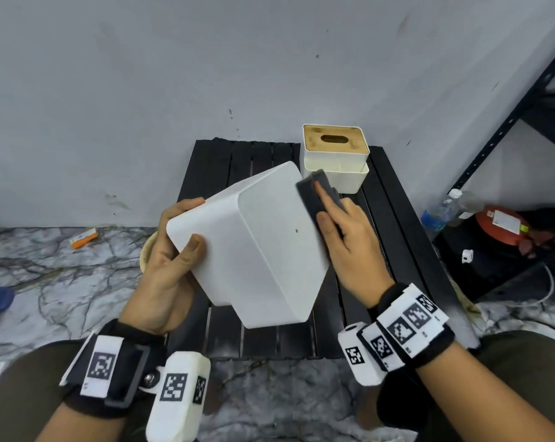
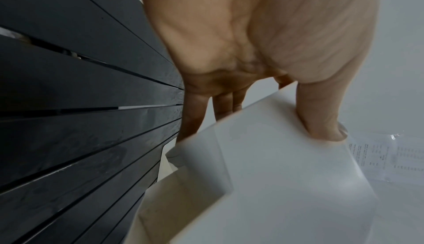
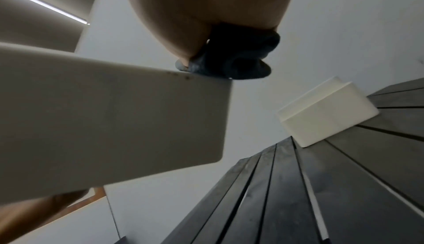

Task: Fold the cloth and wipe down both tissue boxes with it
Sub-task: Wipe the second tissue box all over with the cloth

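A white tissue box (image 1: 257, 240) is gripped tilted above the table (image 1: 394, 218) by the left hand (image 1: 167, 266); a folded dark cloth (image 1: 317, 193) is pressed against its far right edge under the straight fingers of the right hand (image 1: 346, 237). No writing is legible.

Home storage corner: marble-look floor (image 1: 46, 275), metal shelving (image 1: 506, 122), low slatted table (image 1: 397, 234).

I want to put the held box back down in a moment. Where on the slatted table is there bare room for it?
Bare slats show on the table near edge, under the lifted box, and along the right side past the right hand. The far right corner is crowded by the second box, and the cloth works just before it.
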